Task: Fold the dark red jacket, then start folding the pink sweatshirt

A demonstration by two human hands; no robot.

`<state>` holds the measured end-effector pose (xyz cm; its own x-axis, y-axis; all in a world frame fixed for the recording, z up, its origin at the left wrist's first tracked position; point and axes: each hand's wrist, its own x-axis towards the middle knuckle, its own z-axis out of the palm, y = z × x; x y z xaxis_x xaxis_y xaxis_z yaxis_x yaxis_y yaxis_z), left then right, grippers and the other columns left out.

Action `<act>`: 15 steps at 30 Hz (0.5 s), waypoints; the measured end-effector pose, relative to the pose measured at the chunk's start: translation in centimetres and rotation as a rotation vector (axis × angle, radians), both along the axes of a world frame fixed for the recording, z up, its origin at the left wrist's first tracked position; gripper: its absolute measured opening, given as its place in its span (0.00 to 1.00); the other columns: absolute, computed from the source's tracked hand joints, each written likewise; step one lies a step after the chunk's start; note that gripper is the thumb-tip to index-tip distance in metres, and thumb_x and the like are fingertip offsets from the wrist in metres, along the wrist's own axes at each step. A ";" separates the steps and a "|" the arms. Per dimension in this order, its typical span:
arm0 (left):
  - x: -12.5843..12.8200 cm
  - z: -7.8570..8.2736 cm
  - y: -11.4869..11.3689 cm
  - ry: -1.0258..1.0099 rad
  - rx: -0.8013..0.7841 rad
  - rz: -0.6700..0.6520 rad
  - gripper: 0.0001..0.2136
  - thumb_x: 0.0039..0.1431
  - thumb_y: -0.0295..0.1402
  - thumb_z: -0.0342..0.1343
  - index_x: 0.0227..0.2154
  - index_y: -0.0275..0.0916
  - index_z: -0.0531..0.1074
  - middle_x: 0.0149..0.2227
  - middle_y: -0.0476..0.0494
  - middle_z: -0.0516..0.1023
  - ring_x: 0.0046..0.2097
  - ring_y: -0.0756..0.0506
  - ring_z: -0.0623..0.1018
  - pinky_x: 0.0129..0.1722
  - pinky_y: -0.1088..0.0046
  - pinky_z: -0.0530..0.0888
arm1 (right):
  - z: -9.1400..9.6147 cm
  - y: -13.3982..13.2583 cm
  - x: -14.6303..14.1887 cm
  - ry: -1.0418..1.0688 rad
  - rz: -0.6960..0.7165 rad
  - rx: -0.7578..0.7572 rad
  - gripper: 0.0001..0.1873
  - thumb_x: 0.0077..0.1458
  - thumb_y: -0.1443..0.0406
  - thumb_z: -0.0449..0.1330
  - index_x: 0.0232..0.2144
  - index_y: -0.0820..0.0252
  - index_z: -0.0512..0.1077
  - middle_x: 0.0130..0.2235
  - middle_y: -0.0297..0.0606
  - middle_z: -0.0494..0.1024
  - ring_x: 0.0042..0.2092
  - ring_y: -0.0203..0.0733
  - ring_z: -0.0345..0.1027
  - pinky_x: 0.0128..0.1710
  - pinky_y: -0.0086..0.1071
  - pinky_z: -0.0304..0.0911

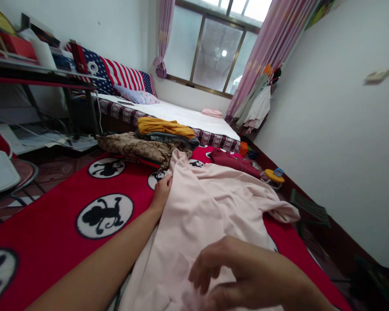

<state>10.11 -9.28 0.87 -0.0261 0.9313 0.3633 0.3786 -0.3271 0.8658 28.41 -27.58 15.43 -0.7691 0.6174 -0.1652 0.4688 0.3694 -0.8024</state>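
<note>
A pale pink garment (210, 203) lies spread over a red rug (52, 224) printed with black cartoon circles. My left hand (162, 190) reaches forward and grips the garment's left edge, fingers closed on the cloth. Close to the camera, my right hand (243, 276) hovers over the near part of the garment, fingers curled and pinching at the fabric. One sleeve (283, 212) trails off to the right.
A stack of folded clothes, mustard on top (165, 126) and brown patterned below (139, 149), sits beyond the garment. A dark red garment (233, 160) lies behind. A low bed (188, 116), a desk (35, 73) at left and a white wall at right bound the floor.
</note>
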 end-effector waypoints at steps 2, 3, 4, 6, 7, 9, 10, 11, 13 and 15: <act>-0.5 0.0 0.3 -0.335 -0.055 0.035 0.16 0.58 0.38 0.45 0.41 0.34 0.73 0.44 0.36 0.79 0.44 0.41 0.78 0.44 0.64 0.75 | -0.7 1.2 -1.1 -0.027 -0.029 0.091 0.19 0.56 0.51 0.60 0.43 0.56 0.74 0.39 0.37 0.79 0.38 0.37 0.73 0.35 0.25 0.65; -0.6 0.0 0.3 -0.490 -0.089 0.025 0.17 0.57 0.40 0.48 0.41 0.34 0.73 0.42 0.36 0.79 0.42 0.42 0.79 0.41 0.65 0.75 | -1.4 1.7 -1.7 -0.047 -0.055 0.179 0.22 0.53 0.50 0.62 0.45 0.56 0.73 0.40 0.37 0.79 0.38 0.37 0.73 0.35 0.25 0.64; -0.6 0.0 0.3 -0.602 -0.124 0.005 0.17 0.55 0.42 0.50 0.41 0.35 0.72 0.41 0.37 0.79 0.39 0.43 0.79 0.39 0.66 0.76 | -2.3 2.1 -2.3 -0.079 -0.065 0.274 0.26 0.50 0.48 0.64 0.47 0.56 0.72 0.41 0.38 0.78 0.38 0.38 0.72 0.35 0.26 0.64; -0.6 0.0 0.3 -0.706 -0.172 -0.021 0.19 0.53 0.44 0.54 0.42 0.35 0.71 0.40 0.37 0.78 0.36 0.45 0.79 0.34 0.69 0.75 | -4.4 2.4 -3.8 -0.189 0.012 0.438 0.31 0.45 0.48 0.67 0.48 0.57 0.71 0.42 0.39 0.78 0.37 0.40 0.72 0.33 0.27 0.62; -0.6 -0.1 0.3 -0.701 -0.175 -0.023 0.20 0.51 0.45 0.55 0.42 0.35 0.70 0.40 0.37 0.78 0.36 0.45 0.78 0.33 0.70 0.75 | -5.4 2.3 -4.6 -0.269 0.084 0.500 0.28 0.46 0.50 0.67 0.45 0.58 0.72 0.40 0.39 0.79 0.34 0.39 0.72 0.31 0.27 0.61; -0.4 -0.2 0.5 -0.647 -0.143 -0.011 0.22 0.49 0.44 0.58 0.43 0.35 0.70 0.42 0.37 0.77 0.38 0.45 0.78 0.34 0.71 0.74 | -7.1 1.8 -6.0 -0.426 0.253 0.570 0.14 0.54 0.56 0.63 0.36 0.61 0.74 0.33 0.39 0.79 0.28 0.37 0.70 0.24 0.27 0.55; -0.3 -0.3 0.5 -0.617 -0.120 -0.002 0.23 0.48 0.43 0.59 0.44 0.34 0.70 0.43 0.36 0.77 0.39 0.44 0.78 0.36 0.71 0.74 | -7.6 1.5 -6.6 -0.477 0.320 0.583 0.11 0.57 0.58 0.61 0.32 0.62 0.74 0.30 0.39 0.79 0.26 0.36 0.69 0.21 0.27 0.51; -0.3 -0.4 0.6 -0.589 -0.098 0.004 0.24 0.46 0.42 0.61 0.45 0.34 0.70 0.44 0.36 0.77 0.40 0.44 0.78 0.37 0.71 0.74 | -7.7 1.2 -7.0 -0.487 0.352 0.588 0.11 0.58 0.60 0.59 0.30 0.62 0.73 0.28 0.38 0.79 0.24 0.35 0.68 0.20 0.27 0.48; -0.1 -0.4 0.7 -0.537 -0.062 -0.017 0.28 0.43 0.38 0.63 0.49 0.34 0.69 0.44 0.36 0.76 0.40 0.45 0.78 0.39 0.71 0.74 | -6.9 0.6 -7.3 -0.394 0.339 0.540 0.10 0.59 0.60 0.59 0.30 0.62 0.73 0.29 0.37 0.79 0.25 0.34 0.68 0.20 0.27 0.49; -0.1 -0.2 0.6 -0.481 -0.024 -0.066 0.28 0.42 0.33 0.62 0.50 0.35 0.69 0.43 0.39 0.77 0.38 0.46 0.78 0.37 0.72 0.74 | -5.3 0.0 -6.8 -0.210 0.283 0.419 0.10 0.58 0.59 0.59 0.32 0.60 0.73 0.32 0.35 0.79 0.28 0.32 0.70 0.22 0.23 0.54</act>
